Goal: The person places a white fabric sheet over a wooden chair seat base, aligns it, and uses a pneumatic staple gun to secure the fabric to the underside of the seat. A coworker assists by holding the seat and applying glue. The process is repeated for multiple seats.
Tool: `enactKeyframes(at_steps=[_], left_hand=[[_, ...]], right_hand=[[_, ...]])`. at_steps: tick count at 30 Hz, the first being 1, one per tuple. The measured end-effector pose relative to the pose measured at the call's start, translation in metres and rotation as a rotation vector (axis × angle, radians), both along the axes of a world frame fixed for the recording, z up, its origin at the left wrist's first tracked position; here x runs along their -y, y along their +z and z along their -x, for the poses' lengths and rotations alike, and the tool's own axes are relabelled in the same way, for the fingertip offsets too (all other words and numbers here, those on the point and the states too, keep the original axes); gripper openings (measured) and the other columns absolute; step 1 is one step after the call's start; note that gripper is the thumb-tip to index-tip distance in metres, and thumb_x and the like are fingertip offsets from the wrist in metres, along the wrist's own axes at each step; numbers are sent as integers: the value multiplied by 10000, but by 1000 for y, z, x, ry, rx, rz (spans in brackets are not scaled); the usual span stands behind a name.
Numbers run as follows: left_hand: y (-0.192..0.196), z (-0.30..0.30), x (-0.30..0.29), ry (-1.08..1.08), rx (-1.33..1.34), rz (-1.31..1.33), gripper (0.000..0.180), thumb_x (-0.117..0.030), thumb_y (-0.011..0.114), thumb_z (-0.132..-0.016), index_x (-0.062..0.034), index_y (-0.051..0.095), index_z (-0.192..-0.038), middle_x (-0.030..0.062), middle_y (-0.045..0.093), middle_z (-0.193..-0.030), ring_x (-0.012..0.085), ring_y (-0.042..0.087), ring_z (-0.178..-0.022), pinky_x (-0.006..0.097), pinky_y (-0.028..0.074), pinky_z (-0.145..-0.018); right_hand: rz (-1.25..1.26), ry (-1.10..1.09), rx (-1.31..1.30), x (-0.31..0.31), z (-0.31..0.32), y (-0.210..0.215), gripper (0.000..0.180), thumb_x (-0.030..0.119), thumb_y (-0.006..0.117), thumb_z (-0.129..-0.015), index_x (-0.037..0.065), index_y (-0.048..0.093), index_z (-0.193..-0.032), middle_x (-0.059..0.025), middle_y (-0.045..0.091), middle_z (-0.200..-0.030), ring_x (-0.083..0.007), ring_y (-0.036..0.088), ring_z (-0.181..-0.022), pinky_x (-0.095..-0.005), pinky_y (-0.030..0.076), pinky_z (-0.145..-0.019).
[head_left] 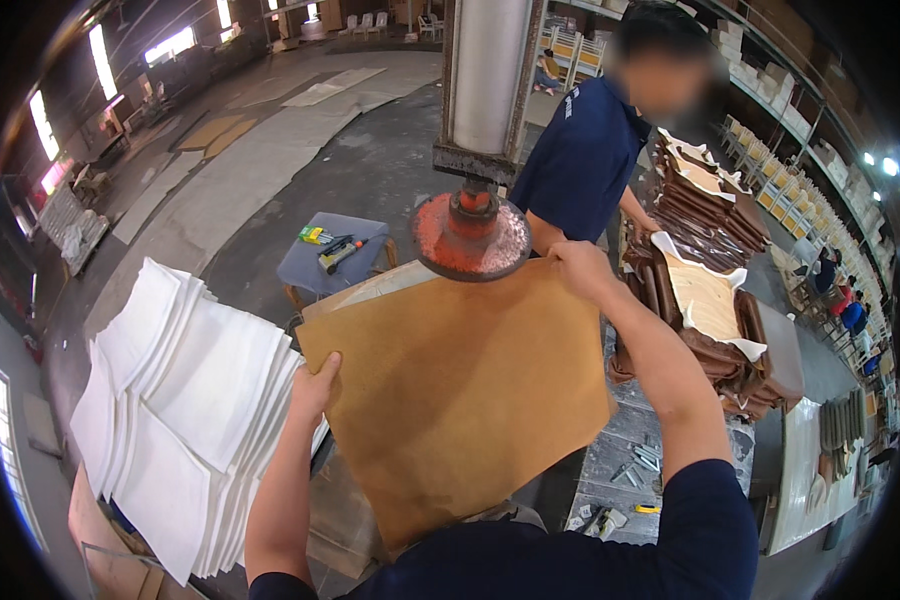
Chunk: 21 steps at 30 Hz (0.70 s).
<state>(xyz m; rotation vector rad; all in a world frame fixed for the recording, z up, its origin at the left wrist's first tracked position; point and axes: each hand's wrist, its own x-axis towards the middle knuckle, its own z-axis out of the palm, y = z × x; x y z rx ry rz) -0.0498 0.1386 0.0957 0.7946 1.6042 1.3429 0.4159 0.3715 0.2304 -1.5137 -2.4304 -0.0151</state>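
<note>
A large tan-brown sheet (460, 400), stiff and slightly curved, spans the space in front of my body. My left hand (315, 385) grips its left edge, with the thumb lying on the upper face. At the far right corner, the closed fingers of my right hand (582, 272) pinch the sheet. Just over the sheet's far edge hangs a round, worn red press head (470, 238) on a thick metal column (487, 80). Whether the press head touches the sheet, I cannot tell. What lies beneath the sheet is mostly hidden.
White padded sheets (190, 400) are stacked at my left. A blue-topped stool (332, 250) holds tools. Beyond my right arm, a person in a dark shirt (585, 150) stands by brown upholstery piles (695, 290). Metal pieces (638, 465) and a yellow cutter (648, 509) lie on a grey bench (620, 430).
</note>
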Motion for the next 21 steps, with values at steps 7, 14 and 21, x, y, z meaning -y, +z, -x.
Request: enactKeyframes(at_steps=[7, 14, 21], left_hand=[[-17, 43, -17, 150, -21, 159, 395, -275, 767, -1083, 65, 762, -1283, 126, 811, -1153, 194, 769, -971, 372, 605, -855], [-34, 51, -93, 100, 14, 71, 431, -286, 779, -1070, 83, 749, -1291, 117, 808, -1130, 205, 764, -957, 375, 605, -851], [-37, 49, -97, 249, -106, -66, 489, -360, 728, -1088, 10, 714, -1407, 103, 774, -1205, 173, 718, -1052, 346, 573, -913]], right_hand=[[199, 97, -117, -52, 105, -39, 217, 218, 665, -970, 67, 804, -1041, -240, 798, -1087, -443, 761, -1088, -573, 591, -915], [103, 127, 94, -161, 115, -68, 362, 347, 664, -985, 77, 775, -1199, -229, 783, -1200, -470, 736, -1154, -588, 583, -965], [-51, -2, -460, -171, 73, -97, 524, 304, 726, -984, 156, 642, -1480, -186, 708, -1404, -465, 681, -1274, -575, 552, -1055]])
